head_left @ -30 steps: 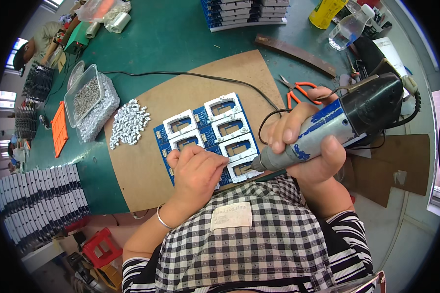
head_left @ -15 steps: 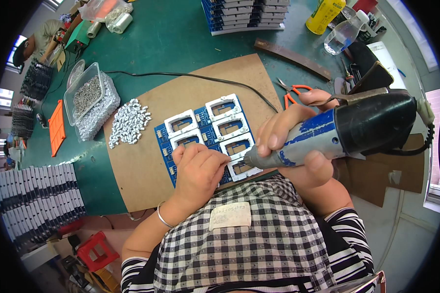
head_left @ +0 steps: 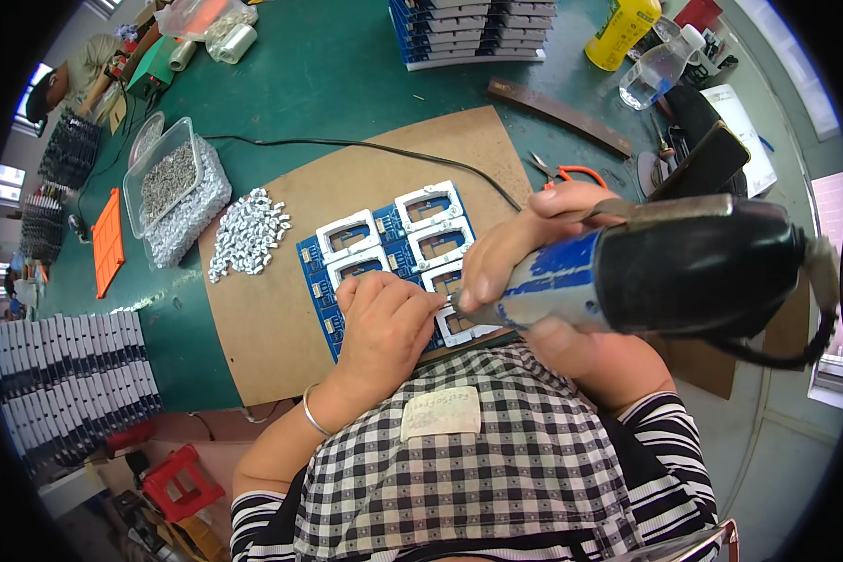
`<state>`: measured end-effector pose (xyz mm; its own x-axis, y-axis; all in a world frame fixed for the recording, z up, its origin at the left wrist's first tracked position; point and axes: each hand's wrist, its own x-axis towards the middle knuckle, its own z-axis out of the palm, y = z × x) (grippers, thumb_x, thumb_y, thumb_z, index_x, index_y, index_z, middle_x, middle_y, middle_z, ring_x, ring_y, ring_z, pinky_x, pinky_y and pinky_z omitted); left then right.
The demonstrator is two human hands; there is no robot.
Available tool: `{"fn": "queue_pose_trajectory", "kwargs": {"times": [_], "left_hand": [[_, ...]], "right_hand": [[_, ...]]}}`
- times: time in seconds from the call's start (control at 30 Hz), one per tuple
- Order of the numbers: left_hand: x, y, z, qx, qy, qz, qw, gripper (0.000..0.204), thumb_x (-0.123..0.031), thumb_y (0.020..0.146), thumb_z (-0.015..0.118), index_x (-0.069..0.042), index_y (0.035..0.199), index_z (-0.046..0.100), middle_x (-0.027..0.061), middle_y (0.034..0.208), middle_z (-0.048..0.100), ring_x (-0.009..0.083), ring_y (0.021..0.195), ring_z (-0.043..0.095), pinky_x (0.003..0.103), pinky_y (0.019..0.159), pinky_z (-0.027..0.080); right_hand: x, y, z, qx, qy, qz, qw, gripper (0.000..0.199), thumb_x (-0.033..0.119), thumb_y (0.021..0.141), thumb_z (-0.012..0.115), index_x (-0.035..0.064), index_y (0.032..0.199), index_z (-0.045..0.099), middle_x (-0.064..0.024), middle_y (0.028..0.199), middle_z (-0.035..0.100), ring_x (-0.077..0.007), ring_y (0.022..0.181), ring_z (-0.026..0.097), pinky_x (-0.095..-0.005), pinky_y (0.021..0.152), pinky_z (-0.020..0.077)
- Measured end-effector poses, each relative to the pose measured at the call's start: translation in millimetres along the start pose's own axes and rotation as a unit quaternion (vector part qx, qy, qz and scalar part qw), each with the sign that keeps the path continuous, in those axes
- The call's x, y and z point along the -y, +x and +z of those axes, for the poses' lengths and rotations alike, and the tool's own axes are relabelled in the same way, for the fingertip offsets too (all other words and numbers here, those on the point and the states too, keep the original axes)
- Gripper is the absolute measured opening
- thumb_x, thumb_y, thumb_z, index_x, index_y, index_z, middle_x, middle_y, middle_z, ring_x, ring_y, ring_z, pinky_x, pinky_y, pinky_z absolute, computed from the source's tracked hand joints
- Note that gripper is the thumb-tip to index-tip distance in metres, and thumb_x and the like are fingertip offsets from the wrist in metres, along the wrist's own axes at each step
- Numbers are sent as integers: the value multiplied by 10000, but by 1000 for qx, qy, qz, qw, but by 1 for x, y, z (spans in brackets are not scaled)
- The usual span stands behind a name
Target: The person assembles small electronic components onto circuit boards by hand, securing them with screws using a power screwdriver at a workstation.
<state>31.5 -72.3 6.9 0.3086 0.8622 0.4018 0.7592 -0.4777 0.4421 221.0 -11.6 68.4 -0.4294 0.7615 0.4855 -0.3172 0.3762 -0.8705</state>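
Note:
My right hand (head_left: 543, 234) is wrapped around an electric screwdriver (head_left: 693, 267) with a blue and grey front and a black rear. The tool lies tilted, its tip down at the near right white frame on a blue circuit board panel (head_left: 398, 258). Several white plastic frames (head_left: 324, 245) sit on this panel in two columns. My left hand (head_left: 382, 328) rests over the panel's near part, fingers curled and pressed together, fingertips beside the screwdriver's tip. Whatever lies between those fingertips is hidden. The panel lies on a brown board (head_left: 262, 347).
Left of the panel are a heap of small white parts (head_left: 250, 234) and a clear tub (head_left: 183, 136) of metal pieces. A black cord (head_left: 347, 142) crosses behind. Orange-handled pliers (head_left: 581, 173), a brown bar (head_left: 557, 115) and bottles (head_left: 660, 67) stand right; stacked panels (head_left: 473, 33) behind.
The screwdriver's rear end has swung nearer and downward, and its tip has shifted slightly left with my right hand. My left hand has barely moved.

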Motion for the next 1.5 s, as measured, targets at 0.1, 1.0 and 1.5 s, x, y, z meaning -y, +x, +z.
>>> {"fn": "queue_pose_trajectory", "kwargs": {"times": [0.1,1.0,1.5], "left_hand": [[1,-1,1,5,-12,-15,1000,278,-56,697,702,-116,959,630,-3,793,573,201,805,534,368,774,321],[4,-5,3,-9,-31,-30,999,380,-55,704,704,-113,1058,577,-6,814,559,189,811,527,375,764,314],[5,-6,5,-18,-32,-25,999,393,-51,706,703,-119,1070,573,-12,795,546,183,801,519,365,761,305]], "right_hand": [[-6,2,5,30,8,4,1000,656,214,811,707,84,1292,281,-106,859,605,-243,802,625,-377,771,514],[-18,19,20,68,53,-43,995,657,175,796,677,49,1297,271,-132,841,607,-237,776,635,-363,754,535],[-10,7,6,84,-14,-14,996,611,96,740,664,28,1236,313,-106,801,598,-184,732,611,-311,719,506]]}}
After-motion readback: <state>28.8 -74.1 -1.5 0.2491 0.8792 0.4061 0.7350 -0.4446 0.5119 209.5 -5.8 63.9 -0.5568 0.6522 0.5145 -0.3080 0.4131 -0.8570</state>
